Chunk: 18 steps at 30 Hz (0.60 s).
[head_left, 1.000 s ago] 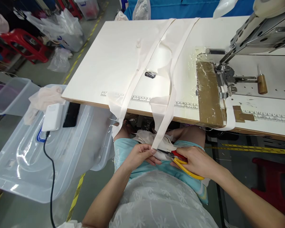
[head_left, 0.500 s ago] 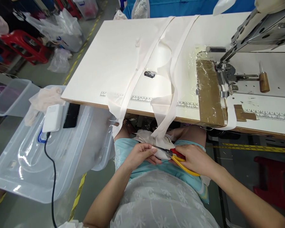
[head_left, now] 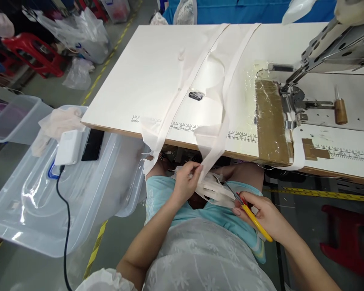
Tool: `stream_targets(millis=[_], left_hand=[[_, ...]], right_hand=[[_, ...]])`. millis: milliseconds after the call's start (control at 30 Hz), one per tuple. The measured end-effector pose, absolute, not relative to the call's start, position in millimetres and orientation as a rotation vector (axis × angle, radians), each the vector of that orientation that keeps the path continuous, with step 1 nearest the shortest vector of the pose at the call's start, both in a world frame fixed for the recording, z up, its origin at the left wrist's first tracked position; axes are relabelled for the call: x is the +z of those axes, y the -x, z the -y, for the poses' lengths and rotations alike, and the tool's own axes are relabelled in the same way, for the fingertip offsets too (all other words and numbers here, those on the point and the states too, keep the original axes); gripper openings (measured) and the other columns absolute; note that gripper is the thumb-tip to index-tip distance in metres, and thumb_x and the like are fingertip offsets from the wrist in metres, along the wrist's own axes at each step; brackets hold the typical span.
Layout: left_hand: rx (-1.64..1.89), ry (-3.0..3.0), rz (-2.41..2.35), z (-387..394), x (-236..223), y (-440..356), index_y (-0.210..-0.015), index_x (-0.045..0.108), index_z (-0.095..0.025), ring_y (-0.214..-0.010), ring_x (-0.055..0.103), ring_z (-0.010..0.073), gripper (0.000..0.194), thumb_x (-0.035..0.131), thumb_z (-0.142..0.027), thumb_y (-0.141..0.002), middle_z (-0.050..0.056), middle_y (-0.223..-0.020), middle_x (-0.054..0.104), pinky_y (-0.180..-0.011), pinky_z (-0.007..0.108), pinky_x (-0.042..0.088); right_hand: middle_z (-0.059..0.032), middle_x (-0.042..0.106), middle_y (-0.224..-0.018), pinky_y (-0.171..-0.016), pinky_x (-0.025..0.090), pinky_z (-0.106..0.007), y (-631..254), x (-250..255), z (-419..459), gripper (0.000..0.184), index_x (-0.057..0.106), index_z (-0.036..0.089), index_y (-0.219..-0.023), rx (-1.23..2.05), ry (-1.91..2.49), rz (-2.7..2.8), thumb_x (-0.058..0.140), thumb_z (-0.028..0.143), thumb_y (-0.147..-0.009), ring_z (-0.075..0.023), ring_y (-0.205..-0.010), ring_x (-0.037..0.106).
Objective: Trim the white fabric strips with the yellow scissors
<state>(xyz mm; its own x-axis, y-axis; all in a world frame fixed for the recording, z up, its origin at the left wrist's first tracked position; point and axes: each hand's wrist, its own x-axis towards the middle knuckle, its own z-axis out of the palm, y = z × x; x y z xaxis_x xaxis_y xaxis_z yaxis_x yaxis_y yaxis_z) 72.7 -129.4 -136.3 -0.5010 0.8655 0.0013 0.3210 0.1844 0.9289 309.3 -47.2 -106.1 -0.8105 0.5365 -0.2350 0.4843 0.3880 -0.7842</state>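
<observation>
My left hand (head_left: 186, 182) pinches the lower end of a white fabric strip (head_left: 219, 133) that hangs off the front edge of the sewing table (head_left: 157, 68) into my lap. My right hand (head_left: 261, 212) grips yellow-handled scissors (head_left: 248, 212), blades pointing up-left toward a small pile of white fabric pieces (head_left: 215, 190) on my lap. A second white strip (head_left: 166, 125) hangs over the table edge further left. Both strips run back across the tabletop.
A sewing machine (head_left: 324, 52) stands at the table's right, with brown tape (head_left: 269, 121) over its bed. A clear plastic bin (head_left: 57, 186) at my left carries a white charger (head_left: 68, 146) and a black phone (head_left: 92, 144). Red stools and bags crowd the floor far left.
My left hand rose and took the strip higher up. My right hand drew the scissors back to the right, away from the strip's end.
</observation>
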Motion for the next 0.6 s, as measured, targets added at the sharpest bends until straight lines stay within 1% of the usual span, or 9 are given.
stream_targets(millis=[100, 167, 267, 333, 400, 467, 500, 567, 600], left_hand=[[1.228, -0.691, -2.077, 155, -165, -54, -0.092, 0.054, -0.018, -0.063, 0.058, 0.0148, 0.022, 0.047, -0.039, -0.092, 0.001, -0.073, 0.061, -0.057, 0.025, 0.045], [1.16, -0.561, -2.148, 178, -178, -43, -0.094, 0.052, -0.018, -0.05, 0.051, 0.0139, 0.021, 0.05, -0.038, -0.089, -0.003, -0.059, 0.054, -0.048, 0.023, 0.039], [1.088, -0.621, -2.098, 203, -170, -48, -0.094, 0.057, -0.017, -0.042, 0.043, 0.0125, 0.02, 0.055, -0.035, -0.086, -0.007, -0.048, 0.045, -0.045, 0.022, 0.035], [1.055, -0.749, -1.843, 207, -149, -64, -0.101, 0.063, -0.017, -0.05, 0.052, 0.0132, 0.026, 0.049, -0.036, -0.091, -0.003, -0.056, 0.054, -0.05, 0.023, 0.041], [1.035, -0.884, -1.5, 201, -124, -82, -0.119, 0.061, -0.018, -0.07, 0.064, 0.0157, 0.035, 0.042, -0.036, -0.095, 0.005, -0.08, 0.067, -0.061, 0.025, 0.05], [1.019, -1.016, -1.356, 190, -104, -94, -0.127, 0.057, -0.019, -0.084, 0.066, 0.0169, 0.037, 0.045, -0.034, -0.095, 0.008, -0.099, 0.069, -0.069, 0.026, 0.052], [1.019, -1.1, -1.39, 184, -96, -97, -0.123, 0.06, -0.02, -0.083, 0.065, 0.0165, 0.033, 0.048, -0.032, -0.094, 0.008, -0.099, 0.069, -0.069, 0.025, 0.051], [1.04, -1.281, -1.568, 176, -87, -99, -0.102, 0.069, -0.019, -0.075, 0.061, 0.0149, 0.023, 0.052, -0.031, -0.093, 0.006, -0.088, 0.067, -0.067, 0.025, 0.048], [1.069, -1.348, -1.656, 172, -85, -99, -0.091, 0.07, -0.018, -0.073, 0.059, 0.0144, 0.023, 0.053, -0.033, -0.093, 0.007, -0.086, 0.065, -0.067, 0.026, 0.047]], right_hand=[[0.001, 0.052, -0.062, -0.051, 0.036, -0.026, -322, -109, 46, 0.04, 0.046, 0.022, -0.07, 1.446, 0.973, 2.519, 0.052, 0.055, -0.093, -0.0164, -0.055, 0.048], [0.001, 0.052, -0.063, -0.052, 0.037, -0.025, -328, -114, 46, 0.039, 0.048, 0.022, -0.071, 1.483, 0.99, 2.467, 0.051, 0.054, -0.094, -0.0161, -0.057, 0.047], [0.0003, 0.052, -0.064, -0.052, 0.038, -0.025, -325, -117, 48, 0.039, 0.047, 0.022, -0.071, 1.568, 0.988, 2.447, 0.051, 0.054, -0.094, -0.0162, -0.057, 0.047], [0.0002, 0.052, -0.063, -0.051, 0.038, -0.025, -315, -114, 50, 0.039, 0.046, 0.022, -0.07, 1.644, 0.949, 2.465, 0.052, 0.054, -0.092, -0.0159, -0.057, 0.046], [0.0012, 0.049, -0.062, -0.05, 0.036, -0.024, -305, -109, 52, 0.039, 0.044, 0.022, -0.069, 1.659, 0.904, 2.477, 0.055, 0.053, -0.091, -0.0151, -0.055, 0.045], [0.0027, 0.045, -0.061, -0.048, 0.033, -0.024, -298, -104, 54, 0.039, 0.043, 0.022, -0.068, 1.617, 0.87, 2.491, 0.058, 0.052, -0.089, -0.0146, -0.054, 0.042], [0.0031, 0.043, -0.06, -0.048, 0.032, -0.024, -297, -102, 54, 0.039, 0.043, 0.022, -0.068, 1.598, 0.856, 2.506, 0.058, 0.052, -0.089, -0.0146, -0.054, 0.042], [0.0031, 0.043, -0.061, -0.049, 0.032, -0.024, -298, -100, 54, 0.039, 0.044, 0.022, -0.069, 1.578, 0.838, 2.524, 0.056, 0.052, -0.09, -0.0146, -0.054, 0.041], [0.0029, 0.043, -0.061, -0.049, 0.032, -0.024, -299, -99, 54, 0.039, 0.044, 0.022, -0.069, 1.571, 0.836, 2.525, 0.055, 0.052, -0.091, -0.0146, -0.054, 0.041]])
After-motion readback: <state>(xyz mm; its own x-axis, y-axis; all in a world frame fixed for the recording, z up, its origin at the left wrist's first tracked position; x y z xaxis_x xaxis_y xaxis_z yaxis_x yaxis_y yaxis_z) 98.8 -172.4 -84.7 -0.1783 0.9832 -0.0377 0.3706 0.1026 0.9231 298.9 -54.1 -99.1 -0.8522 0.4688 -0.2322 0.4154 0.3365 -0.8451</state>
